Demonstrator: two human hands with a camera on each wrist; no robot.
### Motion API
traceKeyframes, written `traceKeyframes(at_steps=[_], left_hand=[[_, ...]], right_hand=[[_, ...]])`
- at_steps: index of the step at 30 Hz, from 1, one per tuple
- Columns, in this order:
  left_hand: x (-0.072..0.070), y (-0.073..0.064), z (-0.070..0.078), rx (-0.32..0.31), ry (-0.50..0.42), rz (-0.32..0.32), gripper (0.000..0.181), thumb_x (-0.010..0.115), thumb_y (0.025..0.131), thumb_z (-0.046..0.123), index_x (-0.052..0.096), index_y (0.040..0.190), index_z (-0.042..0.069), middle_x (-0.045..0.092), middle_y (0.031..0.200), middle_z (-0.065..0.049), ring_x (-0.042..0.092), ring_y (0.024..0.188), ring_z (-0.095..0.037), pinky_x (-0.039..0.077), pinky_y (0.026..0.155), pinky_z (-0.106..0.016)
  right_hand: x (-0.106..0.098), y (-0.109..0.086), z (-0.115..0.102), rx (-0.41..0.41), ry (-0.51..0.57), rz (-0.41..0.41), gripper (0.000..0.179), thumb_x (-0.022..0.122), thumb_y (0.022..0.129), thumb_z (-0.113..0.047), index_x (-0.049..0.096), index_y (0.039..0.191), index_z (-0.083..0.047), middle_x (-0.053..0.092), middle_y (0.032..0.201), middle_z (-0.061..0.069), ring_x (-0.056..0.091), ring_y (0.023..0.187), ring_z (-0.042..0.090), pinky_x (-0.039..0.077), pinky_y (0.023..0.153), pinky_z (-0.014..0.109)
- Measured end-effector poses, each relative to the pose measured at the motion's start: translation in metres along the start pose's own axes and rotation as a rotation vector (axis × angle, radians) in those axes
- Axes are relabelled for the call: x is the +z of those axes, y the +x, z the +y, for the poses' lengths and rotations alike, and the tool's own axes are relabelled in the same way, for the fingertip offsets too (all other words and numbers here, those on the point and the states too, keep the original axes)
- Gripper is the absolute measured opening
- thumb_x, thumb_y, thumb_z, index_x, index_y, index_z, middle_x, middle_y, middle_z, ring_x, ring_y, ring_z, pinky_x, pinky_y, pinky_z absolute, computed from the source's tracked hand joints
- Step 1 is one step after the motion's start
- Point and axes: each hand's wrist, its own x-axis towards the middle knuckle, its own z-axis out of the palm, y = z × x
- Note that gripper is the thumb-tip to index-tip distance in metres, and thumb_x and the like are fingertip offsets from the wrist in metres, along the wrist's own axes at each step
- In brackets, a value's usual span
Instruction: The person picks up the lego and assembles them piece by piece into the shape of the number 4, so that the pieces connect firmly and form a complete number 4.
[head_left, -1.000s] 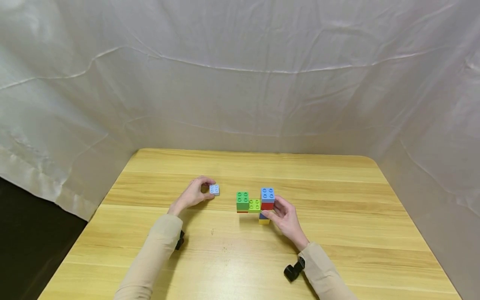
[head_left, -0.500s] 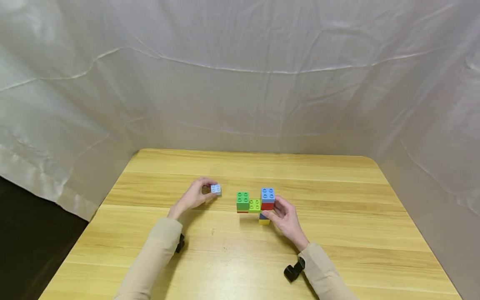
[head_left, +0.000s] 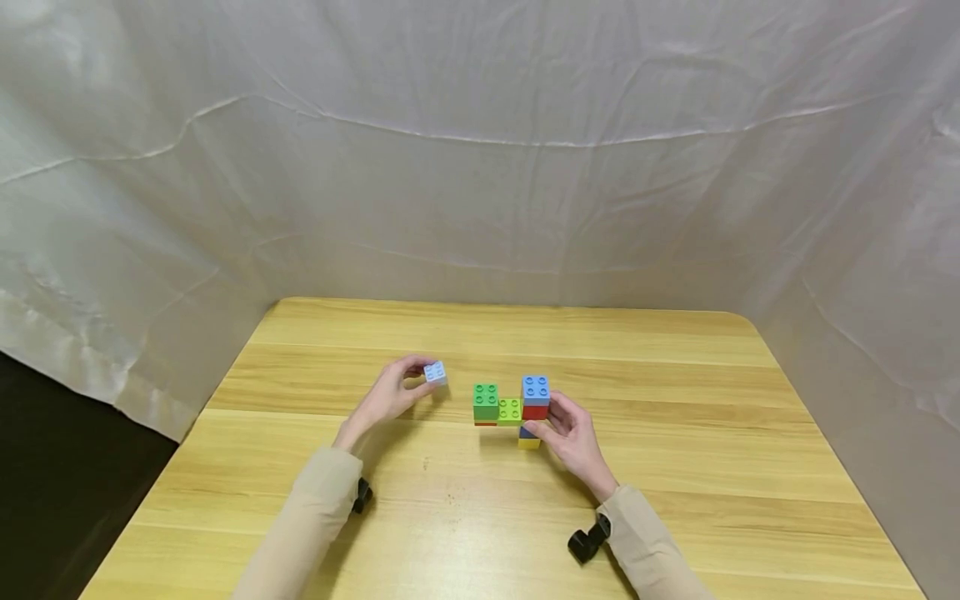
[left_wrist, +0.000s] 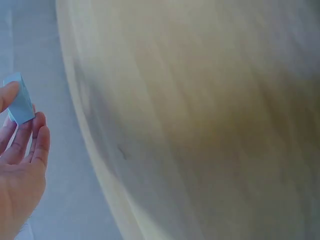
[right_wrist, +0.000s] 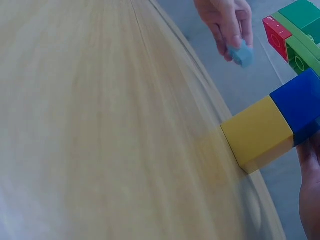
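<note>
In the head view my left hand point(head_left: 390, 393) pinches a light blue toy building brick point(head_left: 435, 373) between thumb and fingertips, tilted above the table. The left wrist view shows the thumb across this brick point(left_wrist: 22, 104). To its right stands a built brick figure: a yellow brick point(right_wrist: 257, 134) at the foot, a dark blue brick point(right_wrist: 300, 104) over it, then a lime brick point(head_left: 509, 410) reaching out leftward. A red brick point(head_left: 535, 412) and a blue brick point(head_left: 536, 388) top the tower; a green brick point(head_left: 485, 402) tops the arm's left end, with red beneath. My right hand point(head_left: 573, 440) grips the tower's right side.
The wooden table point(head_left: 465, 533) extends on all sides of the figure. A pale cloth point(head_left: 510, 200) hangs behind the table and along its sides. A black wrist camera point(head_left: 587, 542) sits by the right sleeve.
My left hand has moved slightly right with the light blue brick, which has lifted off the table and tilted. The right hand and the brick figure stay in place.
</note>
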Motion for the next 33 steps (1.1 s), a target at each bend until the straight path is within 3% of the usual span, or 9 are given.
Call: traceKeyframes(at_steps=[15, 26, 33], left_hand=[[0.004, -0.011, 0.025, 0.074, -0.133, 0.119, 0.044, 0.072, 0.092, 0.009, 0.058, 0.133, -0.003, 0.065, 0.126, -0.022, 0.062, 0.117, -0.035, 0.047, 0.111, -0.055], [0.011, -0.02, 0.053, 0.153, -0.237, 0.139, 0.041, 0.07, 0.093, 0.007, 0.06, 0.133, 0.0, 0.065, 0.125, -0.019, 0.061, 0.112, -0.018, 0.049, 0.111, -0.05], [0.02, -0.023, 0.068, 0.202, -0.244, 0.132, 0.043, 0.071, 0.091, 0.005, 0.06, 0.133, -0.001, 0.066, 0.124, -0.02, 0.063, 0.112, -0.024, 0.049, 0.11, -0.052]], right_hand=[[0.001, 0.0, 0.0, 0.006, 0.001, 0.004, 0.048, 0.073, 0.085, 0.007, 0.053, 0.128, 0.016, 0.067, 0.112, -0.024, 0.064, 0.109, -0.004, 0.051, 0.099, 0.012], [0.001, 0.0, -0.001, -0.002, -0.005, 0.004, 0.048, 0.072, 0.085, 0.007, 0.053, 0.128, 0.017, 0.066, 0.113, -0.025, 0.063, 0.11, -0.005, 0.05, 0.099, 0.012], [0.001, 0.0, 0.0, -0.008, -0.015, 0.0, 0.047, 0.072, 0.086, 0.007, 0.054, 0.129, 0.016, 0.066, 0.114, -0.025, 0.063, 0.11, -0.005, 0.05, 0.099, 0.012]])
